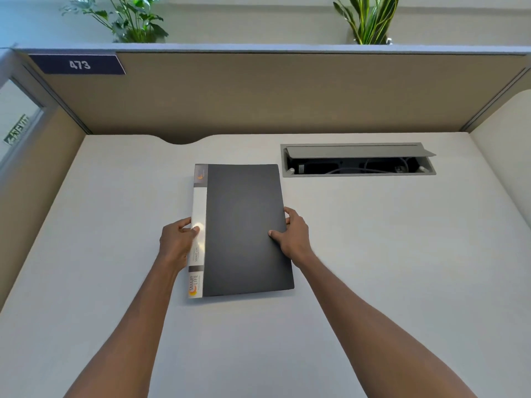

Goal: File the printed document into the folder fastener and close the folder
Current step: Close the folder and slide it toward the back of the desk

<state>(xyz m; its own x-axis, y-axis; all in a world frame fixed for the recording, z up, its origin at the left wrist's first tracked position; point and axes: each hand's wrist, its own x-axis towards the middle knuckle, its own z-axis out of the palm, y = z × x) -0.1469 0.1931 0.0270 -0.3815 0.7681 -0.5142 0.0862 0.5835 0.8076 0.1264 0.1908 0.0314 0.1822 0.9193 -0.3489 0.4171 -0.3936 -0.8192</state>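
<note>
A dark grey folder (244, 225) lies closed and flat on the white desk (373, 254), its white labelled spine on the left. My left hand (176, 242) grips the spine edge, thumb on top. My right hand (293, 234) holds the folder's right edge, thumb pressed on the cover and fingers curled round the edge. No printed document shows; anything inside the folder is hidden by the cover.
An open cable tray (357, 163) with its lid raised is set into the desk at the back right. Beige partition walls (258, 96) enclose the desk on three sides, with a "473" sign (79, 64) and plants above.
</note>
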